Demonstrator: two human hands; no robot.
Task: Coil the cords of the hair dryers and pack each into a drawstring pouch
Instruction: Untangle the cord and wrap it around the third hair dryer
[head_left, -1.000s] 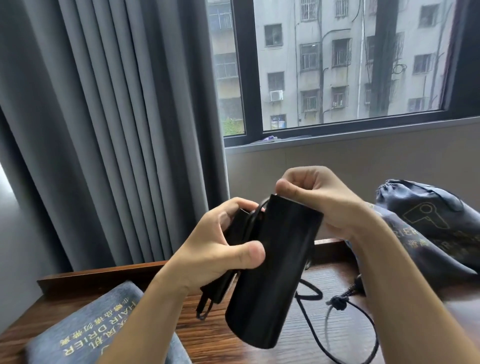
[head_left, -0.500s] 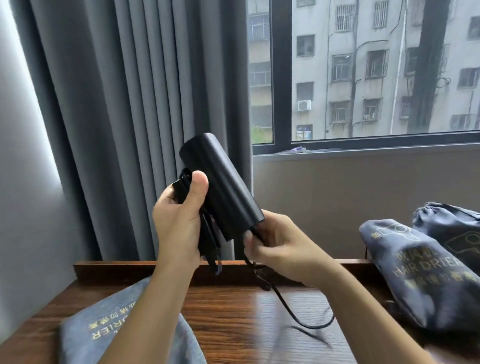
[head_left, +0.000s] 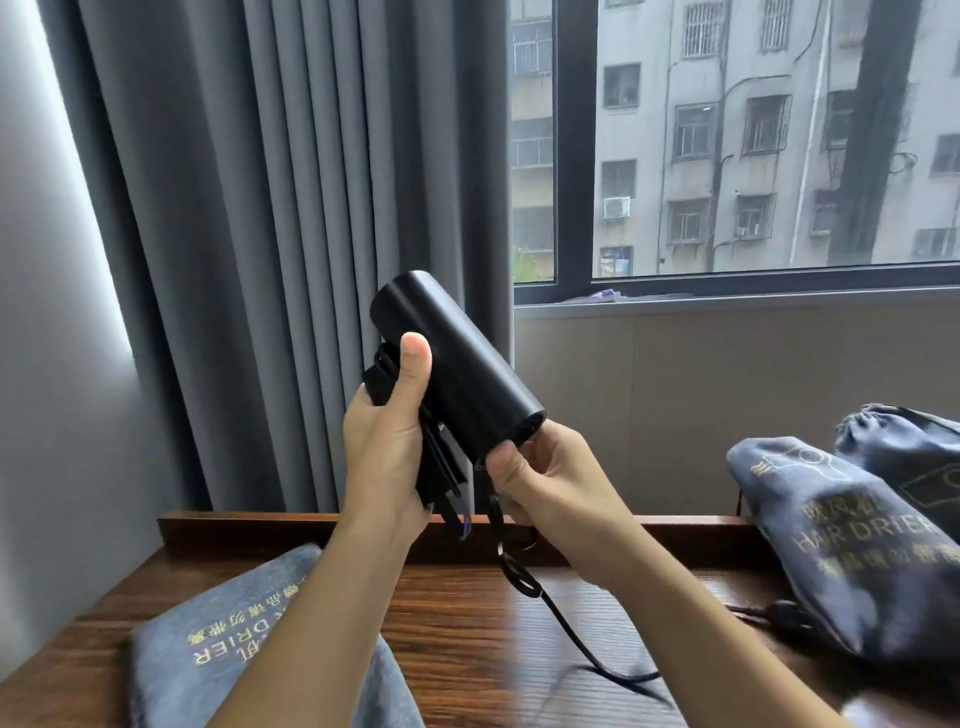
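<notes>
You hold the black cylindrical plastic hair dryer above the far edge of the wooden desk, its long axis slanting down to the right, your left hand gripping its folded handle and your right hand pinching the thin black cord, which trails down onto the desk.

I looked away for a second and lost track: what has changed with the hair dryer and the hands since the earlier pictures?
The hair dryer was raised and turned, barrel now pointing up-left. The right hand moved from the top of the barrel to its lower end, gripping the cord there. The left hand kept its grip on the dryer's folded handle side. The flat pouch and the filled pouches stayed on the table.
</notes>
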